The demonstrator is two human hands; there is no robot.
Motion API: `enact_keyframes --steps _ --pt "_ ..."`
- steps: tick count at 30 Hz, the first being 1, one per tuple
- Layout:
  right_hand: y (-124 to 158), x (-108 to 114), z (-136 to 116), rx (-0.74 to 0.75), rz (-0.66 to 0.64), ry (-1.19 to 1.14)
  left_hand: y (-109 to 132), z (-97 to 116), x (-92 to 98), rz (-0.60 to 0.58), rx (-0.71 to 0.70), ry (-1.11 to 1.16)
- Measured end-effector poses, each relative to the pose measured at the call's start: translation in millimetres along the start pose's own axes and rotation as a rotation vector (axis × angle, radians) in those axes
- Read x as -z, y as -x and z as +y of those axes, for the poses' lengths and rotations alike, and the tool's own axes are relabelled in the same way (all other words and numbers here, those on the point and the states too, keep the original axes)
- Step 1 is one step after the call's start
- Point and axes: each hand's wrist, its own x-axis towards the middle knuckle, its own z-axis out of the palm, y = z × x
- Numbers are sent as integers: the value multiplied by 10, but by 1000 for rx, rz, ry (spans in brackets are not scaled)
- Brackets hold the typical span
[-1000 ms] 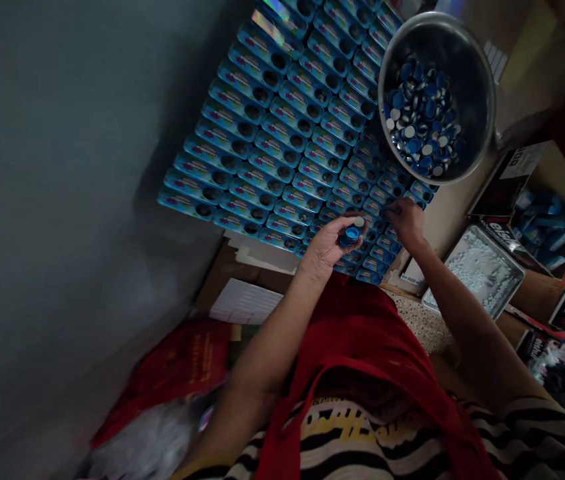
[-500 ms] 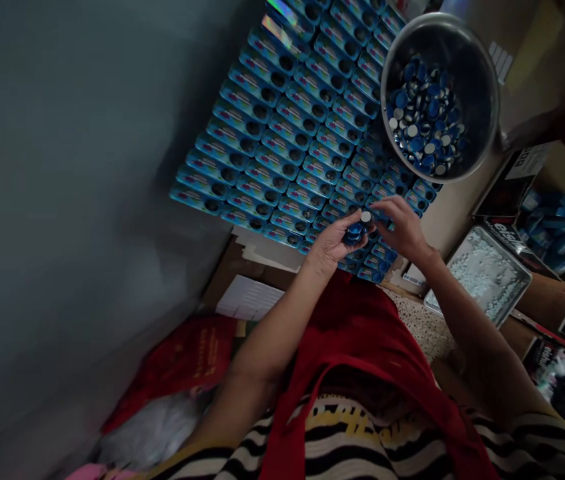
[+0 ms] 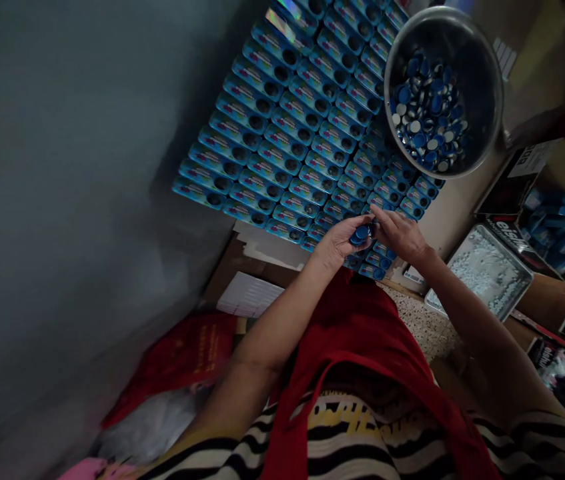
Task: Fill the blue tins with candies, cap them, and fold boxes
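My left hand (image 3: 338,244) is cupped around a small stack of blue round caps (image 3: 361,234). My right hand (image 3: 398,233) has its fingertips pinched at the top of that stack, touching it. Both hands hover over the near edge of a big grid of blue card packs (image 3: 292,127), each with a dark round hole. A metal bowl (image 3: 482,60) holding many blue and white caps rests on the grid at its far right.
A metal tray of small white pieces (image 3: 482,270) lies to the right. Behind it stands an open carton of blue items (image 3: 555,220). White papers (image 3: 249,297) and a red bag (image 3: 182,357) lie at the lower left. A grey wall fills the left side.
My right hand has come off the card packs and moved left to the caps held in my left hand. The white-faced cap on top is no longer showing.
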Motion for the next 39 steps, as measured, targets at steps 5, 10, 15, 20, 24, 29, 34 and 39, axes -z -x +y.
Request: enact_keyframes --steps 5,10,15,20,24,29,34,39 --pt "16 -128 133 -384 183 -234 191 50 -41 39 -34 -133" --pt "9 -186 163 -552 149 -225 373 190 -1 -1 -165 -57" --pt "-217 -166 106 -637 -8 14 415 297 38 -69 -133 -15" --pt "-452 -93 218 -713 -102 105 384 289 100 -130 -131 3" --pt "-389 28 67 -610 -41 100 428 240 68 -100 -108 39" --pt "-267 79 -288 -158 84 -122 438 187 31 -9 -76 92" --pt "-289 -12 -257 -37 86 -328 380 153 42 40 -32 76" --pt "-82 -83 -18 -421 195 -397 488 198 71 -53 -90 -16"
